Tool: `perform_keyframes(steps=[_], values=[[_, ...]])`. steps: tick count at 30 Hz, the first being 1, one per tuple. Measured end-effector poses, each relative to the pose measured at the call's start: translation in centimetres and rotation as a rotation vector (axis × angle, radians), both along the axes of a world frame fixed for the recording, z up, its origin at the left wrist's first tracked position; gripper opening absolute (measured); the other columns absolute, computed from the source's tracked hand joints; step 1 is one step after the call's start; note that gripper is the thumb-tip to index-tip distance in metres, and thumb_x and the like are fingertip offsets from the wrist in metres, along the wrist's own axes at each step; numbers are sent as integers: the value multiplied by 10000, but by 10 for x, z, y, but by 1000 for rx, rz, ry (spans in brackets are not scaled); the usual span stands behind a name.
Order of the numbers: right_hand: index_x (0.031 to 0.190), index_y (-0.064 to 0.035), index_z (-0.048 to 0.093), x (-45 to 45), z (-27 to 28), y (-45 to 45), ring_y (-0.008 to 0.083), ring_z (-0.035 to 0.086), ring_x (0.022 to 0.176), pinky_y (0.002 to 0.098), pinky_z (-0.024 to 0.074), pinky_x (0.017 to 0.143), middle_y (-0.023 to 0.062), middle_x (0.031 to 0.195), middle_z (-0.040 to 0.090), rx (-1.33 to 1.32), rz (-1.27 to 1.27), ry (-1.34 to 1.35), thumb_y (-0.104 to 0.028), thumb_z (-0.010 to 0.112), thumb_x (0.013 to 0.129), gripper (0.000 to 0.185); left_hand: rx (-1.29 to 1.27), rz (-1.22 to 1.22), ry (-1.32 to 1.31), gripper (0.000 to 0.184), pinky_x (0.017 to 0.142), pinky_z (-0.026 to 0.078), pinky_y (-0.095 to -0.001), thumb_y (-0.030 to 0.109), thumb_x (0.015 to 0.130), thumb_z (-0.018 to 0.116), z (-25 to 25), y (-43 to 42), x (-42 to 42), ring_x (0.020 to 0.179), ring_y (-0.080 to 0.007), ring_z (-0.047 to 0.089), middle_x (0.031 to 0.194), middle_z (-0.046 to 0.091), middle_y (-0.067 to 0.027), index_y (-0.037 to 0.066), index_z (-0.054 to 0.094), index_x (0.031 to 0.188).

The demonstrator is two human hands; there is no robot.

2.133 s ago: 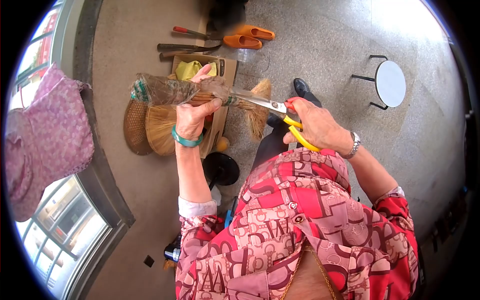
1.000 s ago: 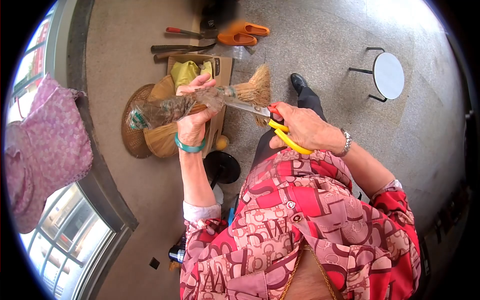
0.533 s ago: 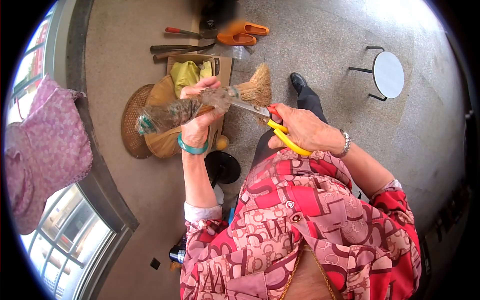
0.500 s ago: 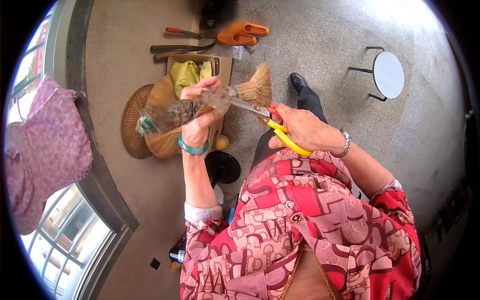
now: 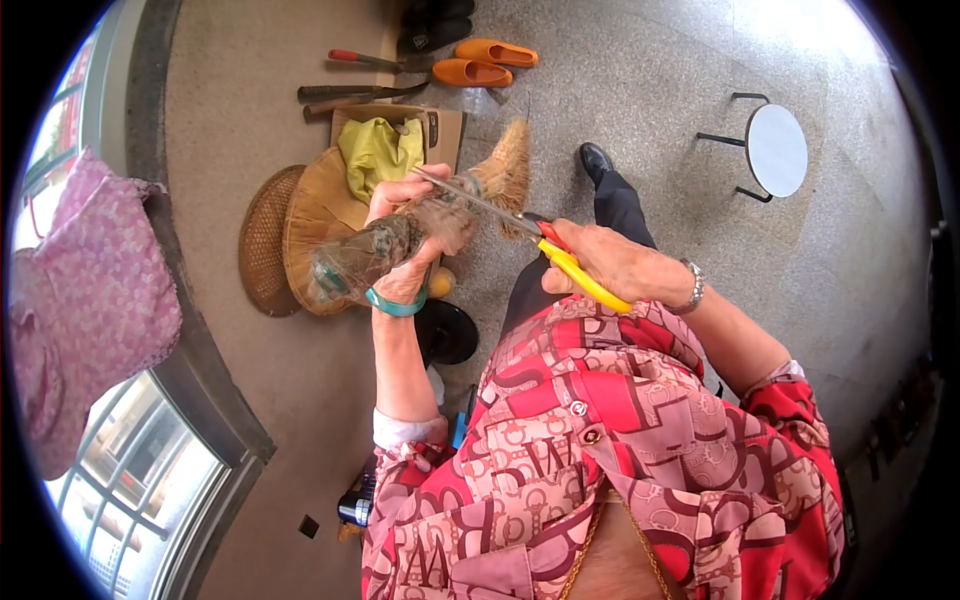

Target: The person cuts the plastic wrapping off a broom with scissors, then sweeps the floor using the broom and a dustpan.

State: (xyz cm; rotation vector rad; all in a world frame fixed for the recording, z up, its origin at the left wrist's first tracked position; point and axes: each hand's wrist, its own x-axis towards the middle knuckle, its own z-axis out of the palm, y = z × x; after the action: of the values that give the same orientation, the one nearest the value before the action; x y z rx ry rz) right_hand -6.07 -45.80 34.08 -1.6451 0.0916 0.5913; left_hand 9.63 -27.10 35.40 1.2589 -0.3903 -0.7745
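Observation:
My left hand [image 5: 408,272] is closed around a short straw hand broom [image 5: 508,165]. Its bristles fan out to the upper right, and crumpled clear plastic [image 5: 365,258] covers the handle and bunches near the bristles. In my right hand [image 5: 612,262] is a pair of scissors [image 5: 580,278] with red and yellow handles. The blades lie slanted across the broom just below the bristles, their tips close to my left fingers. Whether the blades bite into the plastic, I cannot tell.
Beyond my left hand is a cardboard box [image 5: 450,130] with a yellow-green bag [image 5: 380,155]. Beside it lean a round straw hat [image 5: 318,215] and a woven basket [image 5: 268,245]. Orange shoes [image 5: 472,73] and long-handled tools [image 5: 350,95] lie farther off. A round stool [image 5: 776,152] stands right.
The scissors' tips have swung up and left across the broom toward my left fingers. My left hand has tilted the broom, its plastic-covered end shifting right and down slightly.

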Motion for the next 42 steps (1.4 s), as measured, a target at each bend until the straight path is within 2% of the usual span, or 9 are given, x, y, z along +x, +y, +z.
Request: perform_keyframes(steps=[5, 10, 19, 23, 29, 32, 35, 37, 42], values=[[918, 31, 406, -7, 1, -5, 434, 561, 773, 432, 445, 647, 253, 805, 556, -133, 16, 20, -524, 579, 779, 598, -27, 12, -84, 490, 950, 386, -405, -32, 593, 767, -6, 7, 8, 1081, -235, 489, 1140, 509, -138, 81, 465, 962], [1049, 16, 407, -15, 2, -2, 416, 564, 848, 434, 462, 706, 228, 926, 571, -195, 5, -77, -543, 618, 733, 677, 104, 69, 6, 565, 992, 326, -445, 13, 541, 780, -1, 6, 8, 1100, -306, 479, 1155, 518, -158, 122, 470, 1000], [1023, 29, 403, -3, 5, 0, 421, 565, 831, 441, 460, 695, 245, 916, 565, -162, 21, -36, -553, 619, 724, 689, 143, 69, -17, 595, 991, 327, -445, 119, 532, 822, 0, 6, 8, 1102, -307, 485, 1160, 518, -172, 72, 474, 1012], [996, 32, 403, -1, 5, 1, 427, 562, 812, 447, 456, 678, 250, 889, 564, -165, 12, -48, -561, 610, 728, 682, 123, 52, 3, 595, 985, 336, -437, 109, 528, 824, -5, 8, 7, 1102, -299, 488, 1160, 521, -168, 70, 472, 1006], [897, 23, 389, -5, 2, 5, 422, 559, 734, 439, 440, 625, 241, 749, 546, -155, 20, -61, -558, 595, 746, 634, 40, 11, 100, 578, 928, 421, -396, -69, 587, 760, -6, 8, 5, 1120, -267, 471, 1198, 491, -171, 118, 435, 1028], [859, 21, 371, -15, -14, 8, 413, 551, 686, 430, 423, 589, 235, 682, 514, 32, 33, 4, -523, 577, 783, 587, 25, -23, 75, 581, 931, 418, -392, -70, 589, 758, -10, 10, 5, 1121, -262, 469, 1200, 489, -172, 114, 432, 1033], [845, 24, 358, -21, -28, 10, 406, 542, 662, 425, 403, 563, 233, 643, 485, 479, -36, 279, -482, 562, 812, 547, 35, -47, -7, 580, 938, 412, -389, -64, 590, 760, -13, 10, 4, 1116, -260, 474, 1202, 488, -171, 115, 432, 1034], [870, 22, 372, -18, -11, 5, 408, 555, 698, 420, 429, 592, 230, 683, 515, 117, 60, -49, -479, 575, 801, 545, 52, -16, 34, 546, 944, 406, -391, -51, 593, 764, -10, 9, 2, 1110, -254, 479, 1199, 491, -170, 92, 452, 1017], [945, 31, 402, -14, 5, 2, 410, 565, 803, 424, 458, 678, 247, 862, 549, -156, 18, -66, -528, 597, 758, 620, 103, -34, -28, 512, 942, 404, -381, -13, 594, 777, -8, 10, 7, 1097, -247, 489, 1186, 505, -167, 47, 493, 1016]])
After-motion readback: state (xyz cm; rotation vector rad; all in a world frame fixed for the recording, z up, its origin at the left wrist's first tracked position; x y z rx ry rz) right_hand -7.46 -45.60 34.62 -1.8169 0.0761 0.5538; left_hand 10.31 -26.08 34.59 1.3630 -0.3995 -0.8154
